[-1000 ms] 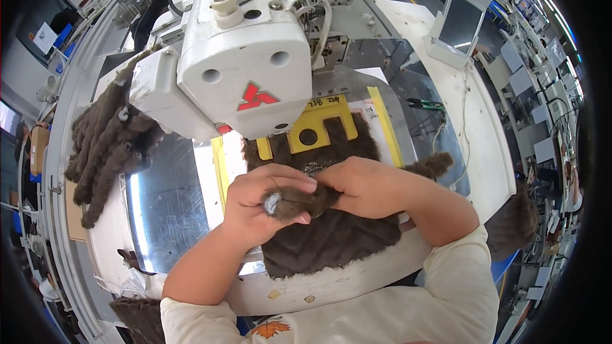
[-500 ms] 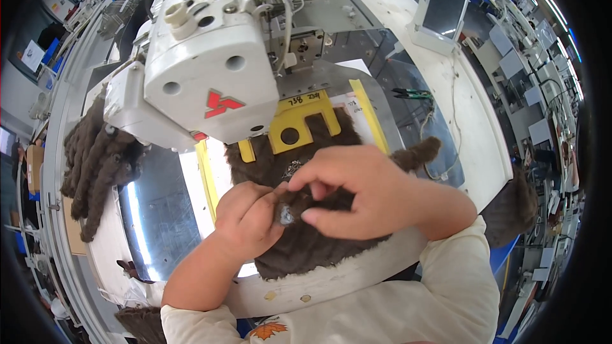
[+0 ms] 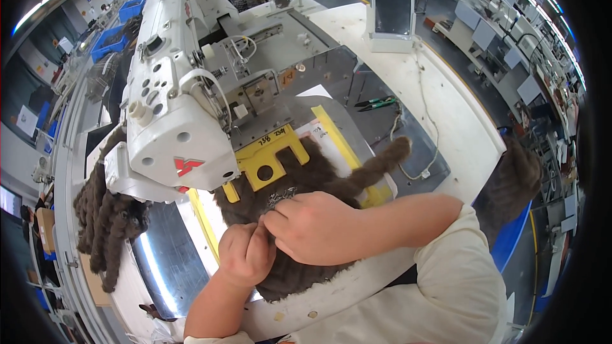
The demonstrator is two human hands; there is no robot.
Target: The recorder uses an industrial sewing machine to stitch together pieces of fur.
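Observation:
My left hand (image 3: 245, 253) is closed, its fingertips pinched together over a brown plush fabric piece (image 3: 299, 283). My right hand (image 3: 312, 228) meets it from the right, thumb and fingers also pressed together. What they pinch between them is hidden behind the fingers. Just beyond my right fingers, a dark patterned patch (image 3: 280, 199) with pale lines shows on the plush. A yellow cut-out plate (image 3: 280, 143) lies over the far part of the fabric. From the fabric's right side a narrow plush strip (image 3: 382, 162) sticks out.
A white industrial sewing machine (image 3: 172, 134) stands at the left, close to the plate. Brown plush strips (image 3: 105, 232) hang beyond the left side. Green-handled snips (image 3: 377, 103) lie on the grey plate at right, and a screen (image 3: 392, 9) stands at the back.
My right hand has moved in and closed against the left; a small brown and grey piece seen between them is now hidden. The view has shifted, showing more of the machine.

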